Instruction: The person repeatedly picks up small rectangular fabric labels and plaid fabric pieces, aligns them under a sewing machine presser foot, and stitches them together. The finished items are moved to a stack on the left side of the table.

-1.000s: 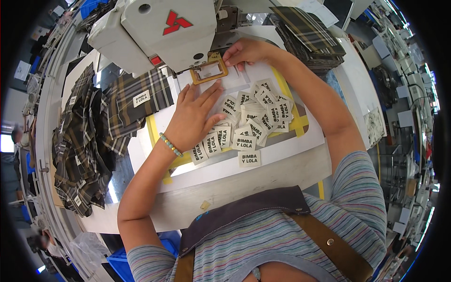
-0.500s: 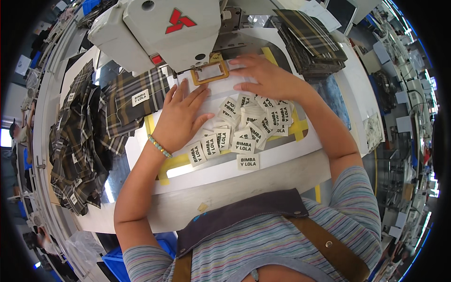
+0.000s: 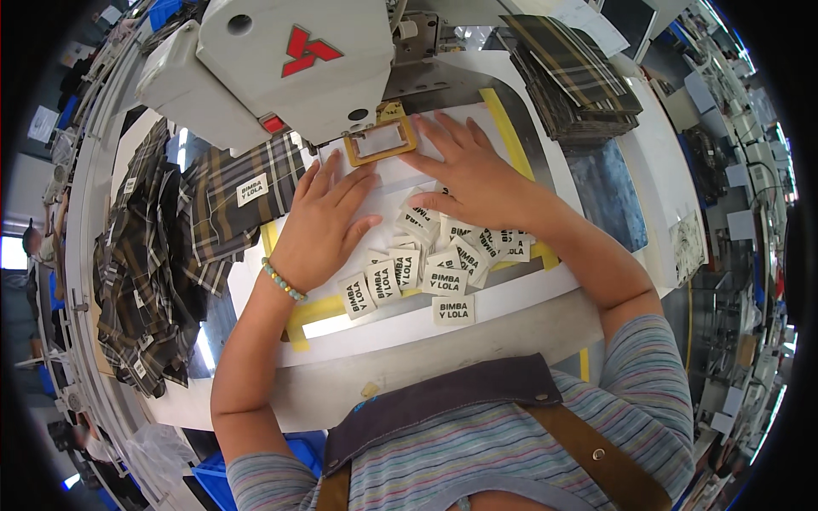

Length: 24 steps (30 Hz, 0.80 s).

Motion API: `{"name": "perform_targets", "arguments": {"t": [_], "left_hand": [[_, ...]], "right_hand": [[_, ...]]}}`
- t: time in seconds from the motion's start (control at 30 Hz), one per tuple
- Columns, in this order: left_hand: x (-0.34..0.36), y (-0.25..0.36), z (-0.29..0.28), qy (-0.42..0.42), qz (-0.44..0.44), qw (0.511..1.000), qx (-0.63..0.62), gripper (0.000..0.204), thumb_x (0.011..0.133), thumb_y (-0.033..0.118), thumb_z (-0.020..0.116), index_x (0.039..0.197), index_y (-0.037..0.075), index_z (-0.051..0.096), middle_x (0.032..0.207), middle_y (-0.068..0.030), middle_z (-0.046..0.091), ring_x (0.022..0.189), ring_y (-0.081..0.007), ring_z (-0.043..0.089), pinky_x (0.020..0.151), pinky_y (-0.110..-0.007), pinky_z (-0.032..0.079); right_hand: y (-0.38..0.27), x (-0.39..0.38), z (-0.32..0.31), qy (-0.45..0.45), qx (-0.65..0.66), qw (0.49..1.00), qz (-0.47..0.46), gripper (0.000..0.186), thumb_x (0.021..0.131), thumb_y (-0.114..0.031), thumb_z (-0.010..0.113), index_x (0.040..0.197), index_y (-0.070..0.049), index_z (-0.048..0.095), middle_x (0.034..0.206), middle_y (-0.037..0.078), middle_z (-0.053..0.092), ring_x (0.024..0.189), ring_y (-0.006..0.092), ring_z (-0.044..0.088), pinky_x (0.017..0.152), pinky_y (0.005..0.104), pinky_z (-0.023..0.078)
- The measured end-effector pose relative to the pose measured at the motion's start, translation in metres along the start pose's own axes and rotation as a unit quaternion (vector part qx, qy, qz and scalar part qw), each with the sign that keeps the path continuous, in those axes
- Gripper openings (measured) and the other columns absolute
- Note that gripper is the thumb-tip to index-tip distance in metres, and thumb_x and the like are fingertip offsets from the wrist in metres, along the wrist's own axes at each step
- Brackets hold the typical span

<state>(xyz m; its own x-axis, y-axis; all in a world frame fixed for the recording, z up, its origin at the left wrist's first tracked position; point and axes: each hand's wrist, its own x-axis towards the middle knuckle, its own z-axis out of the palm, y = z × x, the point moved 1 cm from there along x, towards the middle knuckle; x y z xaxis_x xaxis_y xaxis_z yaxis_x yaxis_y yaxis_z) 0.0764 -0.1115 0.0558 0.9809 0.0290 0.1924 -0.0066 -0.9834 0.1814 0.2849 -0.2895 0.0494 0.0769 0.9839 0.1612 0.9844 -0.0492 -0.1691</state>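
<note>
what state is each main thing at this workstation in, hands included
left hand: open, palm down, fingers spread
right hand: open, palm down, fingers spread
white sewing machine head: running or stopped, cannot tell
amber rectangular frame: lying flat near both hands
white, black-printed rectangular labels: loosely heaped, overlapping
dark plaid fabric stack, right: neatly piled
dark plaid fabric heap, left: crumpled

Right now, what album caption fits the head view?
Left hand and right hand spread beside a yellow frame, near loose white labels.
</note>
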Motion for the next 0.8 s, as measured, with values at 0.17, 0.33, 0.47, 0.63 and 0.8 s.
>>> {"name": "perform_targets", "arguments": {"t": [0.17, 0.33, 0.47, 0.63, 0.8], "left_hand": [[-0.001, 0.001, 0.002, 0.019, 0.000, 1.000, -0.016, 0.058, 0.104, 0.040, 0.065, 0.151, 0.005, 0.057, 0.157, -0.0143, 0.057, 0.154, -0.0473, 0.038, 0.129, -0.060, 0.024], [0.002, 0.006, 0.007, 0.010, 0.003, 1.000, 0.003, 0.069, 0.103, 0.045, 0.065, 0.158, 0.006, 0.050, 0.163, -0.0144, 0.050, 0.159, -0.0478, 0.028, 0.129, -0.064, 0.020], [0.007, 0.006, 0.011, 0.012, -0.004, 1.000, -0.006, 0.074, 0.103, 0.051, 0.063, 0.160, 0.005, 0.048, 0.165, -0.0151, 0.047, 0.162, -0.0475, 0.023, 0.129, -0.065, 0.017], [0.008, 0.001, 0.018, 0.015, -0.013, 1.000, -0.004, 0.077, 0.103, 0.053, 0.061, 0.159, 0.002, 0.047, 0.165, -0.0162, 0.047, 0.161, -0.0478, 0.025, 0.129, -0.065, 0.018], [0.012, 0.006, 0.020, 0.017, -0.018, 1.000, -0.010, 0.080, 0.103, 0.055, 0.061, 0.161, 0.002, 0.045, 0.168, -0.0172, 0.043, 0.160, -0.0474, 0.027, 0.129, -0.064, 0.017]], "right_hand": [[-0.002, 0.001, 0.002, 0.006, 0.001, 1.000, 0.011, 0.065, 0.107, -0.055, 0.058, 0.155, -0.011, 0.058, 0.171, 0.025, 0.032, 0.160, 0.0490, 0.023, 0.126, 0.0686, 0.022], [-0.003, 0.002, 0.003, 0.004, -0.007, 1.000, 0.015, 0.065, 0.107, -0.056, 0.056, 0.155, -0.012, 0.058, 0.171, 0.025, 0.032, 0.160, 0.0497, 0.023, 0.126, 0.0693, 0.023], [-0.004, 0.002, 0.005, 0.008, -0.014, 1.000, 0.018, 0.066, 0.107, -0.057, 0.056, 0.156, -0.012, 0.056, 0.170, 0.025, 0.033, 0.159, 0.0502, 0.024, 0.125, 0.0696, 0.023], [-0.006, 0.003, 0.004, 0.010, -0.014, 1.000, 0.014, 0.067, 0.107, -0.056, 0.057, 0.158, -0.014, 0.054, 0.169, 0.025, 0.034, 0.158, 0.0508, 0.025, 0.125, 0.0700, 0.023], [0.002, -0.001, -0.006, 0.032, -0.004, 0.999, -0.006, 0.058, 0.108, -0.050, 0.059, 0.151, -0.012, 0.062, 0.166, 0.025, 0.040, 0.157, 0.0456, 0.031, 0.126, 0.0619, 0.027]]}}
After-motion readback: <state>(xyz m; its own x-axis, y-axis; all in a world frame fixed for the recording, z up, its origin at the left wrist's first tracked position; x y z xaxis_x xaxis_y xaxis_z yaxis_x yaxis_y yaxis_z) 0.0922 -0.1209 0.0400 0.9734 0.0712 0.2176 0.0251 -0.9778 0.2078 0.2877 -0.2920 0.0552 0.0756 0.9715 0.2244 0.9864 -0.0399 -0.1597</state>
